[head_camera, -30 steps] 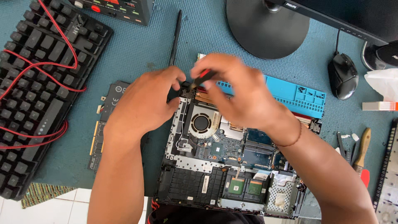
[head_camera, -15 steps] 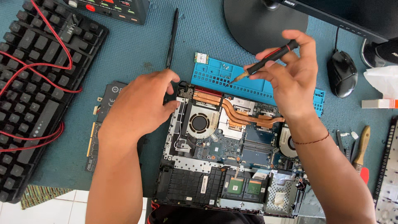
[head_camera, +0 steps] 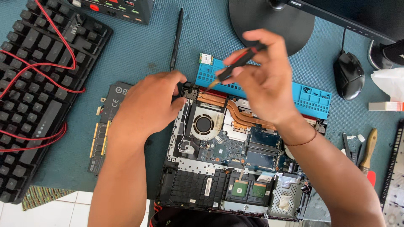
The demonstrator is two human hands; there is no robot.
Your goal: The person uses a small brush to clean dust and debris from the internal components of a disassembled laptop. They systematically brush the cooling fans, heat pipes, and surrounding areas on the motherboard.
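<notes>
- Resting on the upper left corner of the opened laptop (head_camera: 235, 164), your left hand (head_camera: 147, 105) lies palm down, its fingers curled loosely over the hinge corner, pressing the chassis and gripping nothing.
- Your right hand (head_camera: 265, 80) hangs above the back edge of the laptop, fingers pinching a black and red screwdriver (head_camera: 237, 63) that slants down to the left, its tip over the blue screw tray (head_camera: 311, 98).
- The laptop sits in the middle of the teal mat (head_camera: 139, 54), its near edge at the mat's front edge, fan (head_camera: 205, 125) and copper heat pipes (head_camera: 235, 111) exposed.
- The blue tray runs right along the laptop's back edge, leaving no gap there.
- A loose circuit board (head_camera: 105, 126) lies just beside the laptop's left edge, partly under your left forearm.
- The black keyboard (head_camera: 38, 84) with red cables fills the far left.
- Open mat shows between the keyboard and the board, and behind your left hand beside a thin black pry tool (head_camera: 176, 38).
- The monitor stand (head_camera: 273, 25) and mouse (head_camera: 348, 75) crowd the far right.
</notes>
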